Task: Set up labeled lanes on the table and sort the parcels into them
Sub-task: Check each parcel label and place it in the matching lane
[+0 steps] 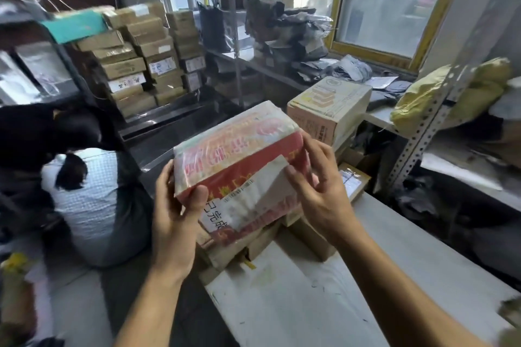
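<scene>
A red and white plastic-wrapped parcel (pixel 236 149) with a white shipping label (pixel 253 191) is held up above the white table (pixel 324 298). My left hand (pixel 174 214) grips its left lower edge, thumb on the front face. My right hand (pixel 318 186) holds the right side, fingers curled over the edge and fingertips touching the label. Under the parcel, several brown cardboard parcels (pixel 307 236) lie on the table's far end.
A pale printed carton (pixel 329 110) stands behind the parcel. A person in a checked shirt (pixel 93 200) crouches on the floor at left. Stacked brown boxes (pixel 141 56) fill the back shelves; grey mailer bags (pixel 296 34) pile by the window. A perforated metal shelf post (pixel 428 127) rises at right.
</scene>
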{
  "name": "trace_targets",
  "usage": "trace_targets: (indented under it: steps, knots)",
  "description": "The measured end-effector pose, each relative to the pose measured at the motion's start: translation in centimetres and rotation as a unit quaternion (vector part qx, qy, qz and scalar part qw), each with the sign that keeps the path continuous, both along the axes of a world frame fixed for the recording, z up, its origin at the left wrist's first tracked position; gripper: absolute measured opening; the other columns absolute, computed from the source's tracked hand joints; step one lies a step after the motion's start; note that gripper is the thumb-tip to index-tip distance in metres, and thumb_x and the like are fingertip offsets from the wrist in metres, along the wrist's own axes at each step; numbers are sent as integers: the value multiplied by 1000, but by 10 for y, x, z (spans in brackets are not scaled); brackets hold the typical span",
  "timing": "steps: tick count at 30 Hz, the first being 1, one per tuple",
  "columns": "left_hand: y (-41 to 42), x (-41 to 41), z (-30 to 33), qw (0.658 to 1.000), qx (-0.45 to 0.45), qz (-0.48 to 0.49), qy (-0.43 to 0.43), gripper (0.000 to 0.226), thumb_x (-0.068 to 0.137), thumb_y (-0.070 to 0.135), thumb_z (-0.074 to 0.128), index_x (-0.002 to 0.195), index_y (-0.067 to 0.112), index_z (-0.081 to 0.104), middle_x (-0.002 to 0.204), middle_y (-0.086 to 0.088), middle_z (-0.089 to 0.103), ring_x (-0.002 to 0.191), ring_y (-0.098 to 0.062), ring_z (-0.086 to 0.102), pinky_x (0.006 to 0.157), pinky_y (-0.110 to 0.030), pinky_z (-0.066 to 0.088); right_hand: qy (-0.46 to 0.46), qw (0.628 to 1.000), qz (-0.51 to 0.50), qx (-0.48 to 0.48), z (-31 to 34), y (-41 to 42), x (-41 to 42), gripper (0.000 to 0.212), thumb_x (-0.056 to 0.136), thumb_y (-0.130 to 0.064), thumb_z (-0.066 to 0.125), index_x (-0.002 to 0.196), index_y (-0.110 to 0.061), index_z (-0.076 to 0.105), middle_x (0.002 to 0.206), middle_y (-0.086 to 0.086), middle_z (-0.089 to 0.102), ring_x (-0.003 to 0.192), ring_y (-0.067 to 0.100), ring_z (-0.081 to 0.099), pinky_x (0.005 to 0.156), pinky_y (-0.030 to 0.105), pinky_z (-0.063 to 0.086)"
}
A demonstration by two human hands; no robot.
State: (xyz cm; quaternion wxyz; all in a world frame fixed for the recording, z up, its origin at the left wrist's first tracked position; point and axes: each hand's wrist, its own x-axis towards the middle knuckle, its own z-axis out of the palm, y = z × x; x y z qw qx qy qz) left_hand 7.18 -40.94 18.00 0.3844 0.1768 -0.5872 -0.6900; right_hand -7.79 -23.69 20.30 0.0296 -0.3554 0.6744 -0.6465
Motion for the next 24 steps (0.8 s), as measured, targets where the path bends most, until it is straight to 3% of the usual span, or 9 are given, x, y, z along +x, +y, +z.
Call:
trace_targets:
  steps: [2, 4, 8, 13, 16, 17, 20, 21, 24]
  knots:
    - [20, 20, 11, 997, 29, -67, -5, 107, 52, 63, 89, 143, 37, 40, 133, 8, 64, 121, -12, 62, 85, -21, 55, 34, 999, -4, -21, 13, 30, 14, 52, 92, -34, 63, 133, -60, 46, 124, -27, 44, 127, 0, 44, 98, 13, 45]
    - [43, 36, 16, 984, 41, -168, -34, 105, 52, 59, 91, 143, 38, 41, 130, -1, 65, 118, -20, 64, 81, -30, 58, 55, 998, -28, -13, 26, 65, 30, 50, 92, -26, 63, 133, -51, 51, 120, -25, 47, 123, 2, 49, 100, 20, 47]
    - [112, 55, 2, 953, 126, -256, -99, 120, 37, 51, 98, 140, 38, 38, 126, -15, 65, 113, -33, 66, 81, -43, 57, 80, 990, -70, 92, 43, 147, 66, 47, 95, -17, 64, 135, -42, 55, 121, -16, 48, 119, 7, 50, 98, 35, 53]
    - [220, 75, -25, 936, 129, -291, -148, 118, 31, 58, 96, 128, 28, 36, 122, -11, 65, 114, -34, 64, 95, -64, 50, 68, 980, -131, 131, 37, 271, 112, 50, 91, -17, 69, 131, -44, 57, 115, -14, 50, 114, 10, 54, 98, 29, 49]
    - [288, 83, -29, 933, 138, -303, -133, 113, 40, 58, 94, 131, 19, 38, 122, -17, 64, 110, -36, 66, 88, -59, 53, 38, 975, -191, 110, 25, 345, 146, 50, 90, -18, 71, 126, -48, 53, 110, -16, 51, 110, 5, 56, 93, 8, 40]
    - [312, 87, -31, 931, 143, -312, -124, 111, 48, 54, 92, 136, 18, 36, 125, -20, 63, 110, -39, 65, 84, -57, 54, 18, 973, -206, 100, 21, 367, 156, 48, 91, -18, 70, 127, -46, 54, 111, -15, 52, 111, 5, 56, 93, 8, 40]
    - [383, 102, -34, 924, 149, -335, -106, 100, 61, 47, 83, 139, 50, 21, 114, -4, 73, 105, -32, 70, 70, -49, 57, 19, 953, -272, 133, 22, 429, 183, 46, 92, -21, 69, 135, -32, 58, 115, -12, 58, 110, 4, 58, 97, 17, 44]
    - [406, 106, -34, 920, 149, -344, -112, 95, 62, 48, 80, 141, 49, 25, 114, -5, 73, 105, -32, 70, 68, -47, 57, 27, 944, -300, 137, 25, 447, 191, 46, 92, -22, 70, 136, -28, 59, 117, -11, 60, 109, 2, 58, 97, 18, 46]
    - [466, 117, -32, 901, 165, -376, -140, 84, 67, 55, 71, 139, 19, 45, 124, -23, 64, 111, -45, 62, 71, -49, 52, 71, 891, -428, 135, 29, 499, 225, 52, 90, -27, 71, 139, -18, 55, 127, -5, 56, 117, 6, 53, 102, 24, 44]
